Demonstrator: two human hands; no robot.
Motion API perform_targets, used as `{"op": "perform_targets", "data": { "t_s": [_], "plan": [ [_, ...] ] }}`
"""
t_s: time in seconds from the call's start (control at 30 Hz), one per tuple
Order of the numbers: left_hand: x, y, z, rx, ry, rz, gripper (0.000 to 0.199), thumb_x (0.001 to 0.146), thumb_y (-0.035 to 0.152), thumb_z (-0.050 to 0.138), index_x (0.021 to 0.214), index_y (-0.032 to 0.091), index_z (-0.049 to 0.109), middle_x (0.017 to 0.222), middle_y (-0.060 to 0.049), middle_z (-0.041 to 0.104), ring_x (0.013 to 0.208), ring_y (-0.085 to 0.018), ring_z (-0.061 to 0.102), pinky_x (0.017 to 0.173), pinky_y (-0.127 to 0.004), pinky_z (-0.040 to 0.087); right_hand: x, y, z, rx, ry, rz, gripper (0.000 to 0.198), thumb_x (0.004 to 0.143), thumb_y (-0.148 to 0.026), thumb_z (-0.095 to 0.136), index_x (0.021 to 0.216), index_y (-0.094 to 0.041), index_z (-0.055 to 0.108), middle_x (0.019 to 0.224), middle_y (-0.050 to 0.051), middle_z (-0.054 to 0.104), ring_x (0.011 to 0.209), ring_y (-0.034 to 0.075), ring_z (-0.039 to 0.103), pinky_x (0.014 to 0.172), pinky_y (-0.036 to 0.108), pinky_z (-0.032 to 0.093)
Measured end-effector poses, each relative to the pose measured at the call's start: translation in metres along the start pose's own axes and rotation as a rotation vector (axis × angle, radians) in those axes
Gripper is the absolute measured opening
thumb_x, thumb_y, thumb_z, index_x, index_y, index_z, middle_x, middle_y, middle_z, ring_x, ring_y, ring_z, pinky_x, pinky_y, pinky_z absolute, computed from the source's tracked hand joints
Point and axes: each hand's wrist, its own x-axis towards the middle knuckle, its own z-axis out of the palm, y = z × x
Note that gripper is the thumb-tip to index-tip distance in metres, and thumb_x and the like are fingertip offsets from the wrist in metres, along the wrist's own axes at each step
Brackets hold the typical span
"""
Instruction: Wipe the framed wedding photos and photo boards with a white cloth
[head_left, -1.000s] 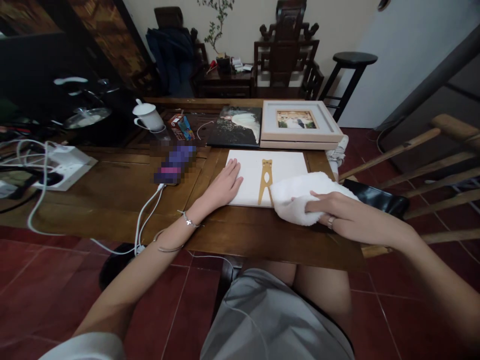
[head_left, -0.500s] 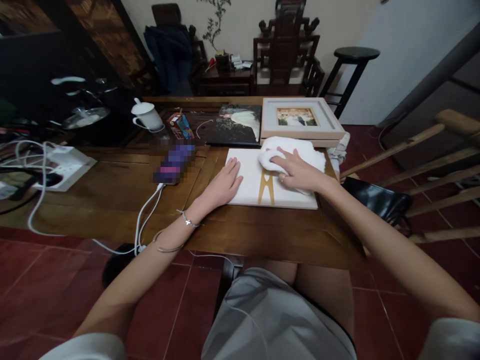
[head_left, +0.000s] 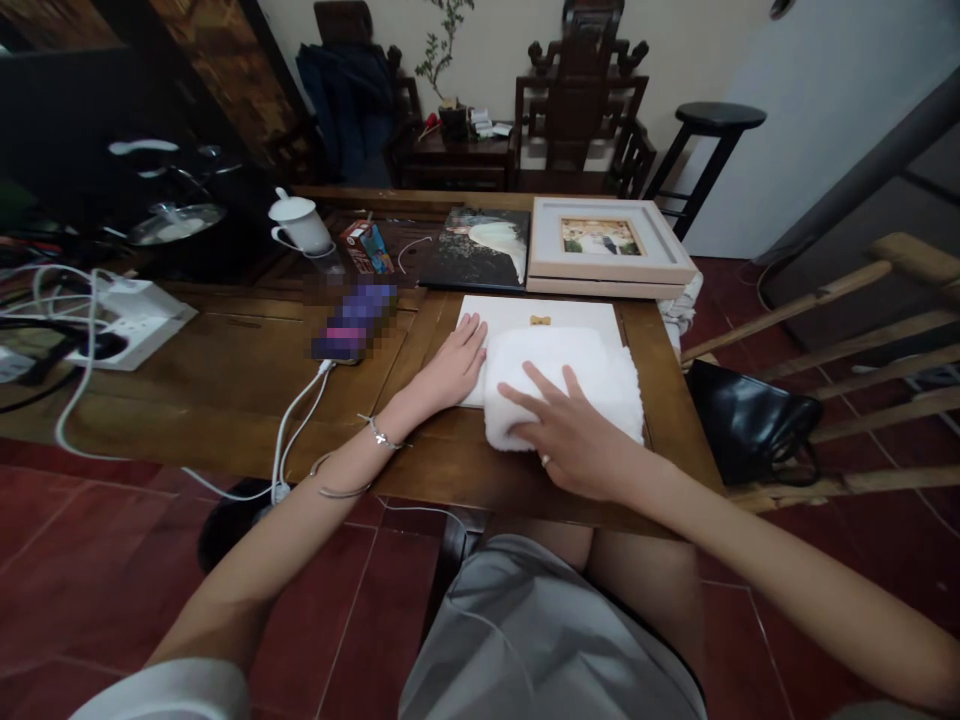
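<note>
Table | fluffy, folded white cloth | right grip clamped on it | left grip flat, apart

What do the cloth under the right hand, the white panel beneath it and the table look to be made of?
Cloth: soft plush fabric, perhaps microfibre or terry, given its fuzzy edge. White panel: smooth, matte and flat; possibly card, coated board or plastic, hard to tell. Table: apparently varnished wood, brown with visible seams and a dull sheen.
</note>
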Motion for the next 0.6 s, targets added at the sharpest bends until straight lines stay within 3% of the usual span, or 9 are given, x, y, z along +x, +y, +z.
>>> {"op": "perform_targets", "data": {
  "t_s": [0.17,0.37,0.47,0.6],
  "plan": [
    [0.001,-0.001,0.0,-0.003,0.011,0.015,0.055,0.102,0.027,0.029,0.151,0.003,0.037,0.164,-0.021,0.028,0.155,-0.029,0.017,0.126,-0.048,0.018,-0.007,-0.001,-0.008,0.057,-0.019,-0.042,0.056,0.078,-0.007,0.051,0.13,-0.023,0.065,0.16,0.011,0.041,0.151,0.042,0.023,0.111,0.075,0.029],
    [0.002,-0.001,0.0,0.029,0.029,0.006,0.057,0.102,0.029,0.029,0.148,-0.002,0.04,0.161,-0.024,0.033,0.153,-0.029,0.026,0.126,-0.046,0.02,0.028,0.041,-0.007,0.039,0.075,0.093,0.057,0.078,0.0,0.046,0.13,-0.018,0.062,0.159,0.012,0.041,0.151,0.04,0.025,0.113,0.073,0.026],
    [0.003,-0.001,-0.001,0.006,0.083,0.016,0.056,0.102,0.029,0.03,0.145,-0.003,0.045,0.156,-0.025,0.041,0.149,-0.029,0.034,0.125,-0.046,0.023,0.05,0.054,-0.007,0.039,0.106,0.176,0.055,0.082,-0.001,0.043,0.133,-0.016,0.059,0.158,0.016,0.043,0.151,0.04,0.024,0.112,0.074,0.026],
    [0.002,0.004,-0.006,-0.156,0.229,-0.022,0.054,0.105,0.039,0.029,0.143,0.008,0.053,0.153,-0.017,0.049,0.143,-0.027,0.045,0.122,-0.047,0.031,0.073,0.049,-0.009,0.031,0.113,0.218,0.056,0.084,-0.001,0.04,0.135,-0.015,0.058,0.158,0.016,0.042,0.151,0.041,0.024,0.109,0.079,0.022]
  ]
}}
